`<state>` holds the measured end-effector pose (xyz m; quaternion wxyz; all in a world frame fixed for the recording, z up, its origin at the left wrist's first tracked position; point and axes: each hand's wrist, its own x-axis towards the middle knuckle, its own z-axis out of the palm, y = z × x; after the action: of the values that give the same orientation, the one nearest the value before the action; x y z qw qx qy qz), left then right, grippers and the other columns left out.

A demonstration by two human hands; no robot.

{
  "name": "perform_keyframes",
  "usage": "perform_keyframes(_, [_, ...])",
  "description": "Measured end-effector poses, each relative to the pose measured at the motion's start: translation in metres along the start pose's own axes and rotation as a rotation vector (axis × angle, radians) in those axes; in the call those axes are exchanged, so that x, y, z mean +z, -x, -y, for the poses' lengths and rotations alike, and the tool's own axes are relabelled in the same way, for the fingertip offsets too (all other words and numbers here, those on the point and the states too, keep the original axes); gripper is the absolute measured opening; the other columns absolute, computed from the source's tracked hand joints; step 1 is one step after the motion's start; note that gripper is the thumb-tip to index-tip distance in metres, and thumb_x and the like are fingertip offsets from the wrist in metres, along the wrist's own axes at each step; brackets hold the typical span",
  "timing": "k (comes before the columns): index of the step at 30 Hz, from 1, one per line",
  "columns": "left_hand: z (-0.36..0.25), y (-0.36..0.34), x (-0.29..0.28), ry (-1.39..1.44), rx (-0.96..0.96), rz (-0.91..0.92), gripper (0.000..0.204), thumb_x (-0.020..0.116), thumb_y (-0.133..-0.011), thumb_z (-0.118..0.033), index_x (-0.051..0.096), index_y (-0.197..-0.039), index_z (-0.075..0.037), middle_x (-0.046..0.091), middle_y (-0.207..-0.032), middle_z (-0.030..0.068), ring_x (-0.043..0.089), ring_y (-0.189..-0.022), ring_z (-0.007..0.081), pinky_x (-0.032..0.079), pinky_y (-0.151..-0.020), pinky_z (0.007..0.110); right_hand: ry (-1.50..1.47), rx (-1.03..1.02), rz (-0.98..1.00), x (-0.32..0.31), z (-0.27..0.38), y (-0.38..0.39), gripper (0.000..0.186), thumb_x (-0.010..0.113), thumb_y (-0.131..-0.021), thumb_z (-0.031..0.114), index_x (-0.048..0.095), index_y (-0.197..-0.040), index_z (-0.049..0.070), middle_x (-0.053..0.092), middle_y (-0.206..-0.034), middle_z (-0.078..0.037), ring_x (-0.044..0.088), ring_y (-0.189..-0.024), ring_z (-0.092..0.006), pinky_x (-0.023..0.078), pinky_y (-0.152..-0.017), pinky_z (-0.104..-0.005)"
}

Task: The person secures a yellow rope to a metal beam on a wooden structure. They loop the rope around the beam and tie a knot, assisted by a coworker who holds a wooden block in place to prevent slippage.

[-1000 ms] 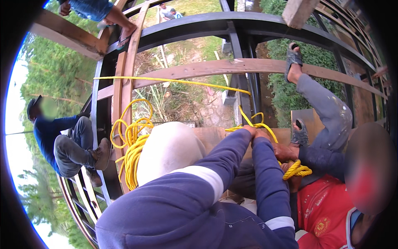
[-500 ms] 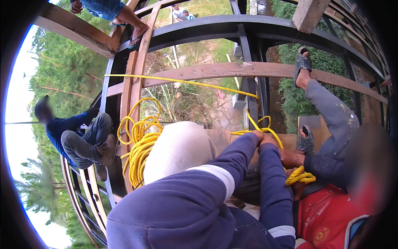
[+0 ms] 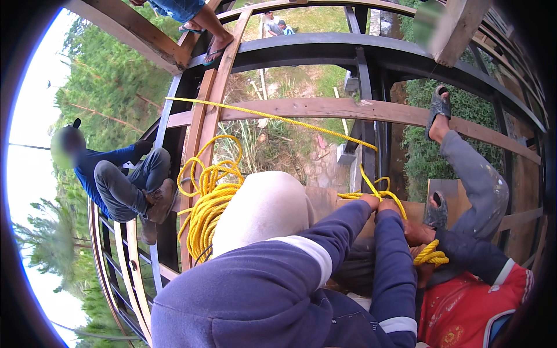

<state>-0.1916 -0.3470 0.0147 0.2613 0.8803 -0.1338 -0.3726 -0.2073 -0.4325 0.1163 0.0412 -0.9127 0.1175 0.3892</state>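
Note:
My left hand (image 3: 370,201) is closed on a yellow rope (image 3: 390,194), right beside my right hand (image 3: 385,205), which is closed on it too. The rope runs up from my hands around a dark metal post (image 3: 380,139) and stretches left to the far beam. A co-worker's hands (image 3: 418,233) are just right of mine, holding a bunched loop of the yellow rope (image 3: 430,254). My fingers are partly hidden by my own knuckles and wrists. Left of my pale-trousered knee (image 3: 261,203) lies a loose coil of yellow rope (image 3: 212,214).
Wooden planks (image 3: 325,108) cross black steel beams (image 3: 290,49), with gaps showing ground far below. A person in blue (image 3: 127,168) sits at left; another person's sandalled foot (image 3: 217,47) stands on a plank. The co-worker's sandal (image 3: 439,110) presses against a cross plank.
The view has shifted, so the scene sits further right and lower. The co-worker in red leans further back to the right. My hands stay closed on the rope.

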Motion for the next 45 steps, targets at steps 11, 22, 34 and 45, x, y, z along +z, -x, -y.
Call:
perform_keyframes(11, [0.028,-0.011,0.022,0.155,-0.078,-0.082,0.033,0.043,-0.089,-0.027,0.064,-0.103,-0.007,0.063,-0.105,0.0172,0.061,-0.097,0.0335,0.047,-0.085,0.042,-0.117,0.080,-0.072,0.006,-0.004,-0.007,0.032,0.050,-0.084,0.015,0.062,-0.110,0.002,0.059,-0.117,-0.018,0.057,-0.108,-0.0304,0.046,-0.091,-0.0389])
perform_keyframes(22, [0.039,0.014,0.001,0.200,-0.202,-0.121,0.037,0.046,-0.085,-0.032,0.066,-0.098,-0.004,0.061,-0.105,0.0216,0.058,-0.100,0.0369,0.045,-0.087,0.042,-0.165,0.104,-0.063,0.002,0.006,-0.006,0.035,0.041,-0.088,0.017,0.059,-0.114,0.002,0.057,-0.119,-0.019,0.055,-0.111,-0.0313,0.044,-0.092,-0.0415])
perform_keyframes(34, [0.008,0.049,-0.035,0.328,-0.327,-0.134,0.042,0.053,-0.080,-0.035,0.066,-0.099,0.000,0.060,-0.107,0.0235,0.057,-0.103,0.0364,0.044,-0.090,0.040,-0.183,0.139,-0.097,0.019,-0.019,-0.032,0.036,0.039,-0.089,0.018,0.059,-0.114,0.003,0.058,-0.118,-0.018,0.056,-0.109,-0.0322,0.044,-0.092,-0.0430])
perform_keyframes(45, [0.022,0.044,-0.025,0.253,-0.275,-0.131,0.044,0.049,-0.081,-0.035,0.065,-0.099,0.002,0.060,-0.107,0.0248,0.056,-0.104,0.0376,0.043,-0.091,0.041,-0.160,0.122,-0.083,0.023,-0.019,-0.034,0.036,0.041,-0.089,0.021,0.061,-0.113,0.004,0.058,-0.118,-0.018,0.056,-0.110,-0.0309,0.045,-0.092,-0.0426])
